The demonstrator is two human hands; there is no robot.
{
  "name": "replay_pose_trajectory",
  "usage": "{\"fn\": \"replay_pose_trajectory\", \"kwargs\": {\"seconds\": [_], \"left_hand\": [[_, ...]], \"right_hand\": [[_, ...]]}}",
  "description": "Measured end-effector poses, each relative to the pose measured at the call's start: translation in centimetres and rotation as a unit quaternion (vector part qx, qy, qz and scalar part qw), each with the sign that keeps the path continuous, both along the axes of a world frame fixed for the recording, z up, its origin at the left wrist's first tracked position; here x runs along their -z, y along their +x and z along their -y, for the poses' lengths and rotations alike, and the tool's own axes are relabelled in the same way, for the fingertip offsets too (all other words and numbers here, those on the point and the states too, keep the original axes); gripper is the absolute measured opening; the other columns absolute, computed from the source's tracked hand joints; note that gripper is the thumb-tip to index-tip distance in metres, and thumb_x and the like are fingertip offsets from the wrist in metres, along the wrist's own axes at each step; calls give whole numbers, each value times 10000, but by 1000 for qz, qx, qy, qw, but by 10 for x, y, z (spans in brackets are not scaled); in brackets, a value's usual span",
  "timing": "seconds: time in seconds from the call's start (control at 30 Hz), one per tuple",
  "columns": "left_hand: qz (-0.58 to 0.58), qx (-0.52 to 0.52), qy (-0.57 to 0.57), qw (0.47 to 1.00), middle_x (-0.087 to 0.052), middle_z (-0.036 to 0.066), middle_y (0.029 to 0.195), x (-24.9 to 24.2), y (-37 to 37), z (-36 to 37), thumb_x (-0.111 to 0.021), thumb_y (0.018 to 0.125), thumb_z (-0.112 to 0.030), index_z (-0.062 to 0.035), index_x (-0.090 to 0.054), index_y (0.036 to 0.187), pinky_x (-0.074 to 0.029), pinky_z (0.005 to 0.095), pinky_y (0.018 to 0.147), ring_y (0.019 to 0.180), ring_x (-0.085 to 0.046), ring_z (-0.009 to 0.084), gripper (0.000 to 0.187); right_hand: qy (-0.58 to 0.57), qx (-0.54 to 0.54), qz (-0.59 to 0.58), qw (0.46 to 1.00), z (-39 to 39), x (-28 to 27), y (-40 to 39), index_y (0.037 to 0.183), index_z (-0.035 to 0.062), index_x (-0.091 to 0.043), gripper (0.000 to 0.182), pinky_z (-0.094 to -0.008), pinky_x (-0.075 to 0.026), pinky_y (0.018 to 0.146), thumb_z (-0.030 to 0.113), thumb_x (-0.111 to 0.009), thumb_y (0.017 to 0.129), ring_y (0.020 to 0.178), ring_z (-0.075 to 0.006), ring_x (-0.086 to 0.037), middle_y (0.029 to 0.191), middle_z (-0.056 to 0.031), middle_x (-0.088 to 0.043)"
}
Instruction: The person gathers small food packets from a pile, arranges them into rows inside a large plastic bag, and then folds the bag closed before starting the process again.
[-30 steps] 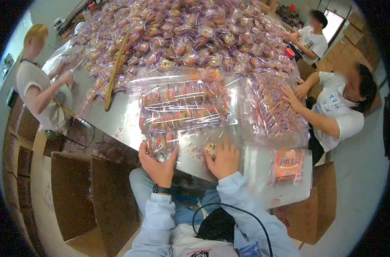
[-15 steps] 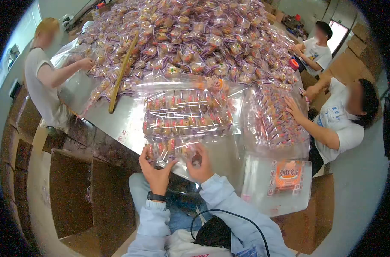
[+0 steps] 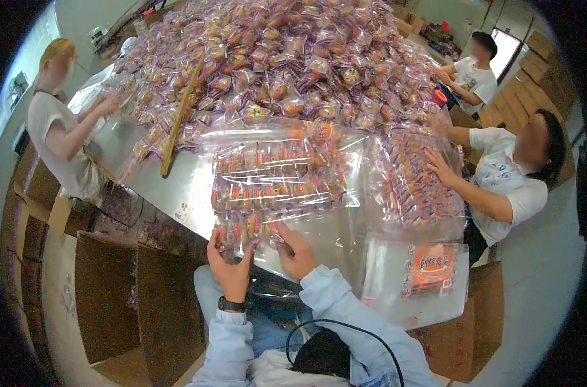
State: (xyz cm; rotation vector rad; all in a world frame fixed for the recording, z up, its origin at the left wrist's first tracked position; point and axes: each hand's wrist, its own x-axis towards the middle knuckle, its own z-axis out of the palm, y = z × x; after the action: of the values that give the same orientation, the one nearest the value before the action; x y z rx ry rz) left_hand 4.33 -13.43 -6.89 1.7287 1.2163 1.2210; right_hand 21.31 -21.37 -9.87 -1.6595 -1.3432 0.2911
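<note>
My left hand (image 3: 229, 269) is closed on the left end of a short row of individually wrapped snacks (image 3: 248, 231) at the table's near edge. From the other end, my right hand (image 3: 297, 253) presses its fingers against the same row. Just beyond my hands lies a large clear plastic bag (image 3: 351, 200) with rows of wrapped snacks (image 3: 277, 187) inside. The bag's open mouth is hard to make out through the glare. Near my right forearm sits a stack of flat printed bags (image 3: 432, 267) with orange labels.
A big heap of wrapped snacks (image 3: 274, 71) covers the far table. A yellow wooden strip (image 3: 180, 119) leans on its left side. Another filled bag (image 3: 409, 180) lies at right under a co-worker's hand (image 3: 440, 169). Cardboard boxes (image 3: 106, 290) stand below left; co-workers stand on both sides.
My right hand has moved left and closed in on the end of the snack row. The co-worker at left has drawn their hands back and now handles clear plastic.
</note>
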Motion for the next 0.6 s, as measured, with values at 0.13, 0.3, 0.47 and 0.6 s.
{"fn": "replay_pose_trajectory", "kwargs": {"seconds": [0.13,0.3,0.47,0.6], "left_hand": [[-25,-49,74,996,-503,203,1445,-5,-7,12,-844,797,-112,12,-437,1472,-400,459,1116,1338,-478,368,798],[-38,-70,111,991,-522,204,1389,-3,-40,44,-784,832,-62,23,-484,1380,-396,451,1103,1306,-498,366,630],[-94,-56,92,990,-581,192,1223,34,-98,72,-758,825,-32,-1,-568,1255,-422,448,1036,1172,-554,371,471],[-194,-47,27,979,-595,188,1166,68,-144,88,-739,830,-97,-5,-572,1239,-414,478,1022,1149,-550,383,451]], "right_hand": [[77,39,67,994,-2,-6,-4,1485,72,-522,642,-419,-551,914,17,-692,868,1017,-393,-678,1114,-200,-688],[-13,39,-1,999,9,-11,2,1403,85,-570,564,-432,-533,978,33,-721,862,1154,-357,-646,1316,-187,-631],[34,24,9,999,11,-8,2,1431,103,-558,598,-406,-538,972,61,-755,868,1140,-305,-663,1251,-180,-672],[-10,58,-40,997,14,10,4,1536,130,-476,750,-396,-521,1000,151,-801,860,1208,-292,-635,1350,-183,-625]]}}
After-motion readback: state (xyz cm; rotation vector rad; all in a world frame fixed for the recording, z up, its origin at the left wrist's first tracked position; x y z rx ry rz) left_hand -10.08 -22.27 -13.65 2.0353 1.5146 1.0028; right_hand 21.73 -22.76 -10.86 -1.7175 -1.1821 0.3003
